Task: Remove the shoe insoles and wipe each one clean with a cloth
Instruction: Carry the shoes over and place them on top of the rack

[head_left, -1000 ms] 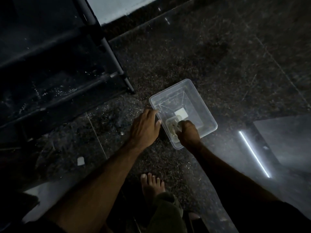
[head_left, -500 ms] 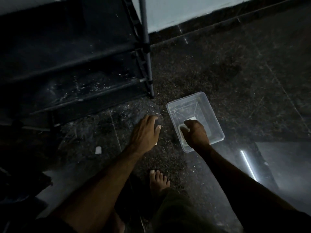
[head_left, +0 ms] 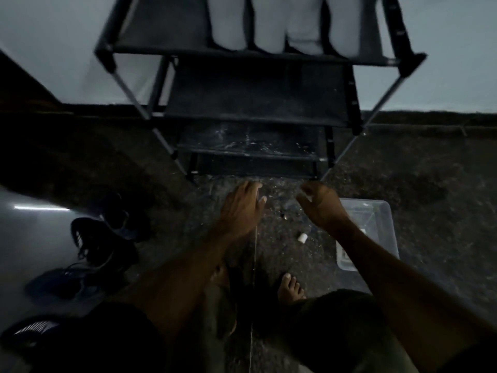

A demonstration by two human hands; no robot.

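both hands out of the clear tub (head_left: 382, 224) now, up by the shoe rack (head_left: 255, 109). left hand (head_left: 239, 208) loose, right hand (head_left: 322, 208) half-curled, both holding nothing. shoes (head_left: 102, 243) lie left.

No text, label or number is legible anywhere.

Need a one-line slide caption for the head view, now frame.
Both hands, left and right, reach toward a black shoe rack; clear plastic tub at right, dark shoes at left.

Bare forearms, left hand (head_left: 240, 208), right hand (head_left: 321, 207), bare feet, dark shorts
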